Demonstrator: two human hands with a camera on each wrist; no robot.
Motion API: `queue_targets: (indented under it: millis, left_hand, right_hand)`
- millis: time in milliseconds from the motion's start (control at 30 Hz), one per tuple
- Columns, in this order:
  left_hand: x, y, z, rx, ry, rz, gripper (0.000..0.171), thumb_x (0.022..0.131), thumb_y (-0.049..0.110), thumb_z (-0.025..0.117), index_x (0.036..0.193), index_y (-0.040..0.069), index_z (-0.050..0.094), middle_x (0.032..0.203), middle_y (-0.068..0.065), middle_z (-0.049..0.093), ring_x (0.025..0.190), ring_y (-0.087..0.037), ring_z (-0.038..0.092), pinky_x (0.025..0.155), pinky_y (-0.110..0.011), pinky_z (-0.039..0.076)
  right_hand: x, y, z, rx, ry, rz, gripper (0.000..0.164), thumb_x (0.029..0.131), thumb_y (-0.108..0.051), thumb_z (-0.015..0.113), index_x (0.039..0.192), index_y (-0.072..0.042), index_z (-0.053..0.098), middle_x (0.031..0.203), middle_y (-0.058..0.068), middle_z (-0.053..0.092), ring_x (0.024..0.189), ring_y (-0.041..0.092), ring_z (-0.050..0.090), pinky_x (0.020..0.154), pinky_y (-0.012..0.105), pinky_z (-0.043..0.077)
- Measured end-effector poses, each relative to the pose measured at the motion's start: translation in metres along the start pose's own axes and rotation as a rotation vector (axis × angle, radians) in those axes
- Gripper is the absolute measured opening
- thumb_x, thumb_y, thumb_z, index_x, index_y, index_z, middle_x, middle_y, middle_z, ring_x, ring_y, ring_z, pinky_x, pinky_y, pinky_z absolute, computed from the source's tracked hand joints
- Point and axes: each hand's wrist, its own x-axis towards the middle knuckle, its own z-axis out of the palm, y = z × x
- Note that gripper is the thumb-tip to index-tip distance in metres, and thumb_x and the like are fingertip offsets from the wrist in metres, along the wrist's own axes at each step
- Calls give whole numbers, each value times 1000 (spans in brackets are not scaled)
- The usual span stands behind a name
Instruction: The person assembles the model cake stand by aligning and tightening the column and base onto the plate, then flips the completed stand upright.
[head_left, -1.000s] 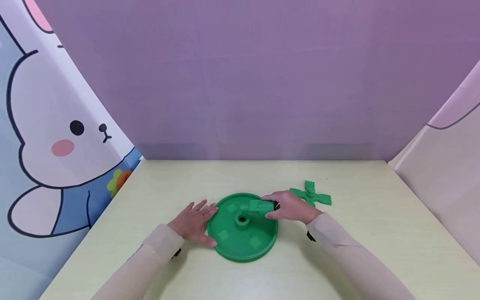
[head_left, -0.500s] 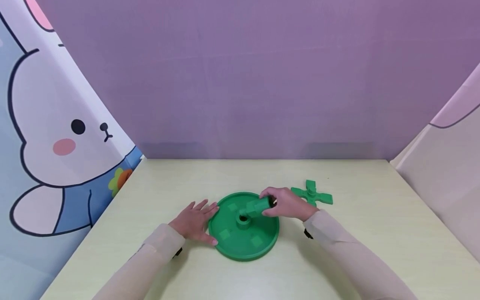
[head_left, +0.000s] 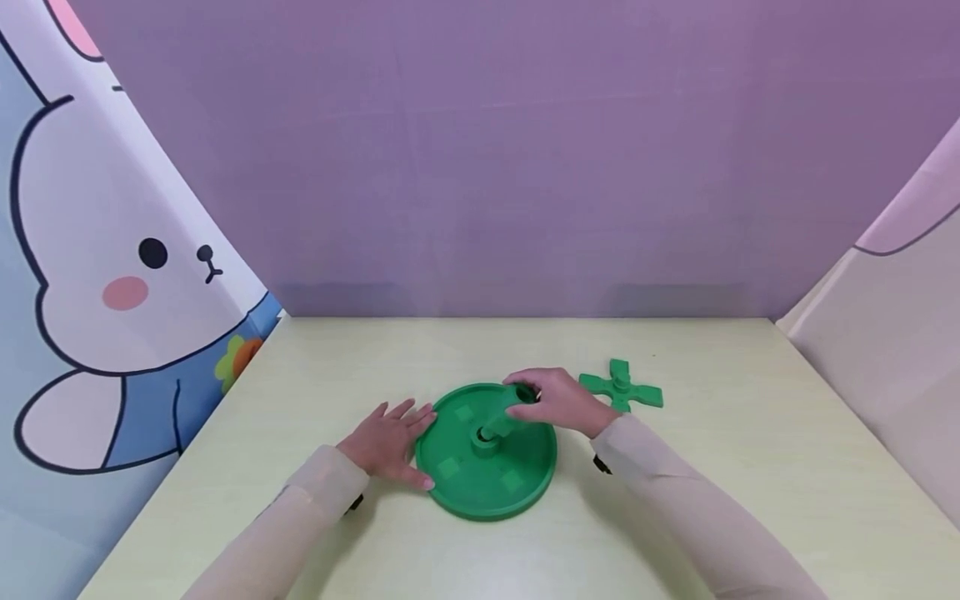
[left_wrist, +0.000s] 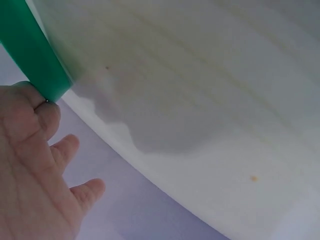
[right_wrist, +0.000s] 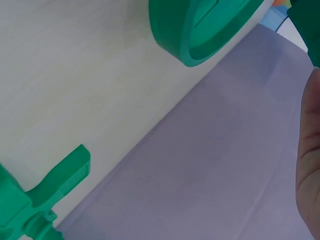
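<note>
A shallow round green tray (head_left: pixel 482 493) with a raised rim and a central socket (head_left: pixel 485 447) lies on the table. My left hand (head_left: pixel 386 446) rests against its left rim, fingers spread and straight. In the left wrist view, fingers touch the tray's green side (left_wrist: pixel 37 55). Above the socket, my right hand (head_left: pixel 566 402) grips a green hollow post (head_left: pixel 501 419) by its wide upper end. The post leans right, its narrow tip at the socket's mouth; whether it has entered I cannot tell. In the right wrist view only the post's edge (right_wrist: pixel 307 25) shows.
A green four-armed cross piece (head_left: pixel 621 386) lies on the table beyond my right hand. The pale tabletop (head_left: pixel 360 354) ends at a purple backdrop (head_left: pixel 525 183). A rabbit-printed cloth (head_left: pixel 97 208) hangs on the left.
My right hand has moved left and slightly up, tilting the post from nearly level to steeper, with its narrow end now at the socket. My left hand stays on the rim.
</note>
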Motion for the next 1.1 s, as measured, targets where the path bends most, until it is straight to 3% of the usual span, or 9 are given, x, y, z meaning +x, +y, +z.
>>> queue_targets:
  millis: [67, 300, 533, 1100]
  left_hand:
    - [-1, 0, 0, -10, 0, -3, 105, 71, 70, 67, 149, 8, 34, 154, -5, 32, 141, -35, 25, 110, -58, 21]
    - [-1, -2, 2, -21, 16, 12, 104, 72, 69, 67, 148, 7, 35, 154, -5, 32, 139, -35, 30, 110, -58, 21]
    - [-3, -2, 2, -28, 7, 9, 104, 72, 69, 67, 149, 7, 34, 154, -5, 31, 139, -35, 30, 110, -58, 21]
    - [1, -3, 5, 9, 19, 36, 104, 73, 72, 62, 149, 7, 34, 154, -6, 32, 137, -36, 33, 109, -58, 25]
  right_hand:
    - [3, -2, 1, -9, -7, -2, 42, 87, -23, 72, 123, -3, 63, 113, 12, 65, 84, 14, 54, 74, 29, 49]
    - [14, -10, 2, -126, -49, -33, 46, 86, -23, 73, 125, -1, 62, 85, -1, 61, 65, 9, 44, 62, 25, 41]
    - [21, -17, 5, -264, -94, -71, 47, 84, -26, 74, 123, -3, 64, 101, 8, 68, 74, 7, 52, 64, 22, 41]
    - [31, -29, 17, -409, -113, -127, 46, 83, -31, 74, 121, -7, 67, 107, 5, 68, 94, 17, 64, 82, 30, 52]
